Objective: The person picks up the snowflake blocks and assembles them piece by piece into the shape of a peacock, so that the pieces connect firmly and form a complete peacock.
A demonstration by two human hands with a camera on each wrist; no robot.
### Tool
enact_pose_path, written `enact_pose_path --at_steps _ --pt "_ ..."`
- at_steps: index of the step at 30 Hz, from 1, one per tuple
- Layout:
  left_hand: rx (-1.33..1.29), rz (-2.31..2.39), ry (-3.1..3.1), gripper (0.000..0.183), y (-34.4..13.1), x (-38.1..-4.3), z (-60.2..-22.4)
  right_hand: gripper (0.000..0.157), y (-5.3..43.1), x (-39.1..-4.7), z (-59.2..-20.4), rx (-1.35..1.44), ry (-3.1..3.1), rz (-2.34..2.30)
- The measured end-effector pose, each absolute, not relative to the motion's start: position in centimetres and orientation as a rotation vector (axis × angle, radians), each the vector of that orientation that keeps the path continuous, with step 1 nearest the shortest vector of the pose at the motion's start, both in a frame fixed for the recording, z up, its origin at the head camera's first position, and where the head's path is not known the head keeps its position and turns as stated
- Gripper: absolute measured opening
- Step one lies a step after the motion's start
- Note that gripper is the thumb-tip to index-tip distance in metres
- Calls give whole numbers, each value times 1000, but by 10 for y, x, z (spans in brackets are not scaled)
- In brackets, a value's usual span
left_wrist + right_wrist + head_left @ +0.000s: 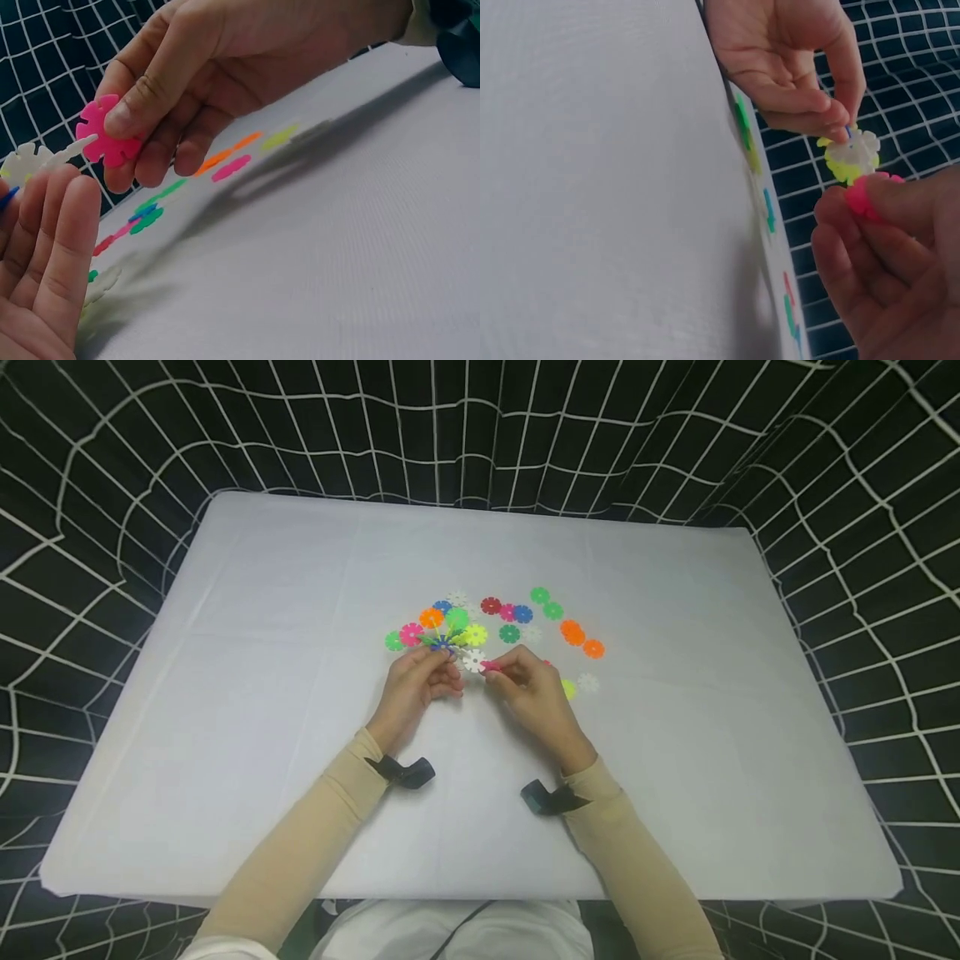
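Note:
My left hand pinches a blue notched plastic disc, part of a joined cluster with green, yellow and white discs around it. A white notched disc sticks out on the cluster's right side. Between thumb and fingers, my right hand pinches a pink notched disc. In the left wrist view its edge meets a white disc; whether the slots are locked I cannot tell. Both hands are raised above the table, as the right wrist view also shows. Fingers hide parts of the cluster.
Loose discs lie beyond the hands on the white table, among them an orange disc, a dark red disc and a green disc. Near my right hand lie a yellow disc and a whitish disc. Dark netting surrounds the table.

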State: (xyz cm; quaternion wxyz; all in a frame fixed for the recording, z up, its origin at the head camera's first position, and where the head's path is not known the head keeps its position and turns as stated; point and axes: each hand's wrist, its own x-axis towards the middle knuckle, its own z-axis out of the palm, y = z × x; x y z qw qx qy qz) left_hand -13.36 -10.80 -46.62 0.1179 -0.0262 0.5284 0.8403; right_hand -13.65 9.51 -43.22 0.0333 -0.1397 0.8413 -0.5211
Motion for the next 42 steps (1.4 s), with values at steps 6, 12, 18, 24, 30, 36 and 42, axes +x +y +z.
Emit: enact_pose_path --at_steps 6,12,18,24,30,36,42 --pt "-34 2424 1635 29 -109 -133 -469 9 95 -137 -434 -530 2651 -1549" --pt "-26 2387 1669 29 -108 -132 -469 12 99 -139 -435 -569 2698 -1511" --pt "-54 2421 1597 37 -109 -133 -466 21 116 -147 -433 -357 2778 -1312" --pt "-63 2459 1537 41 -109 -134 -465 27 136 -154 -432 -181 2964 -999" --pt "-54 2468 1513 41 -110 -135 -466 32 143 -154 -435 -95 3054 -687" --pt "-50 2469 1521 42 -110 -134 -465 28 138 -152 -433 -68 2991 -715" --pt "-27 2444 1555 31 -108 -133 -466 20 128 -150 -429 -119 2795 -1196"
